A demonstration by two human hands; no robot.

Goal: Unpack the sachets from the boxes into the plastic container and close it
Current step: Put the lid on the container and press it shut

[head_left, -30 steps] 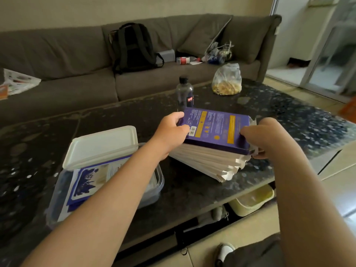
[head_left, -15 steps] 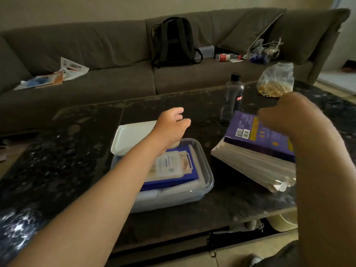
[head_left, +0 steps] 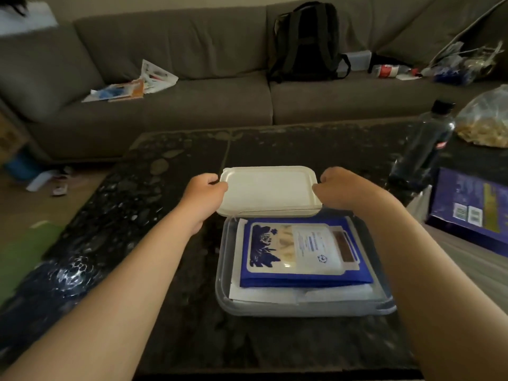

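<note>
lid (head_left: pixel 270 191): white, rectangular, rounded corners. held at both short ends over the far end of the container; its near edge overlaps the container's far rim. whether it touches the rim cannot be told.

left hand (head_left: pixel 203 195): at the lid's left end, fingers curled round the edge, holding it.

right hand (head_left: pixel 339 188): at the lid's right end, fingers curled round the edge, holding it.

container (head_left: pixel 302 309): clear plastic, on the bench, between the two forearms. mostly uncovered.

sachets (head_left: pixel 297 254): flat inside the container, stacked. top one blue with a pale printed panel; white ones beneath it show at the near and left sides.

box (head_left: pixel 472 213): purple, yellow print, barcodes. at the right edge of view, right of the container and apart from it. lies on a pale stack (head_left: pixel 467 259), blurred.

bottle (head_left: pixel 423 149): dark, black cap, upright on the bench, behind the box and right of the right hand.

bag (head_left: pixel 486 122): clear, pale yellow contents, on the bench at far right, just beside the bottle.

bench (head_left: pixel 165 215): dark speckled stone top.

sofa (head_left: pixel 192 50): grey-brown, behind the bench.

backpack (head_left: pixel 305 42): black, upright on the sofa seat against the backrest.

papers (head_left: pixel 132 83): loose, printed, on the sofa seat left of the backpack.
</note>
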